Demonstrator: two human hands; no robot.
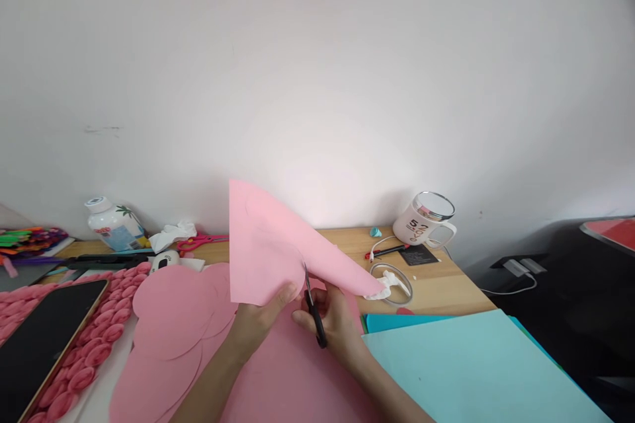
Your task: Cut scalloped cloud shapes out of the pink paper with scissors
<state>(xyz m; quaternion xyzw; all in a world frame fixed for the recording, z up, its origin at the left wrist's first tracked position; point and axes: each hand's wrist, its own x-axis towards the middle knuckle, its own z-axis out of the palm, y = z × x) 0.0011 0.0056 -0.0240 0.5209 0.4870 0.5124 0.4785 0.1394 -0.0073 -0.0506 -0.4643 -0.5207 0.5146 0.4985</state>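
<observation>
My left hand (260, 317) pinches the lower edge of a raised pink paper sheet (262, 244), which stands tilted above the wooden desk (446, 284). My right hand (333, 320) is closed around black-handled scissors (313, 307), whose blades point up into the sheet's bottom edge. Under both hands lie more pink sheets and cut pink round shapes (173, 314).
Light blue sheets (471, 370) cover the desk's right front. A white mug (424, 219), a tape roll (397, 281), a red-black pen and a black card sit at the back right. To the left are a tablet (44, 337) on pink rosettes, a white bottle (112, 221), pink scissors and crumpled tissue.
</observation>
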